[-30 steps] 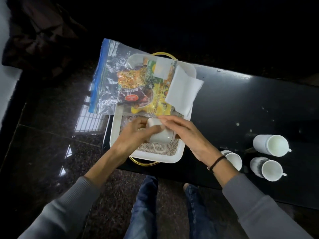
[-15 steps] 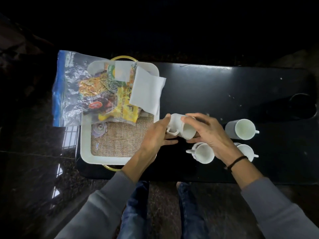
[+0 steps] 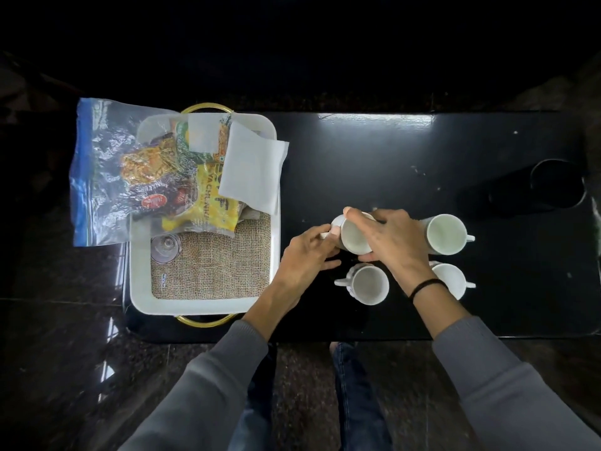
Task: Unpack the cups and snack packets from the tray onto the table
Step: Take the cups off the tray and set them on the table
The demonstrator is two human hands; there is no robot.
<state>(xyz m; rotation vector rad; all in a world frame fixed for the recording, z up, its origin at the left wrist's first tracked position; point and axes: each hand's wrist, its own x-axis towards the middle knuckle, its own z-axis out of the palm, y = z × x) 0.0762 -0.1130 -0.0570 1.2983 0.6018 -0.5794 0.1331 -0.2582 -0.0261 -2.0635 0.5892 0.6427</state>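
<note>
Black table (image 3: pixel 374 151), open far half; right hand (image 3: pixel 390 242) around cup (image 3: pixel 353 234).

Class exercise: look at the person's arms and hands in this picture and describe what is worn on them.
Both arms are covered by long grey sleeves, the left sleeve and the right sleeve, each pushed up a little so the forearm near the wrist is bare. A thin black band circles the right wrist. The left hand and right hand are bare, with no gloves and no rings that can be seen.
</note>
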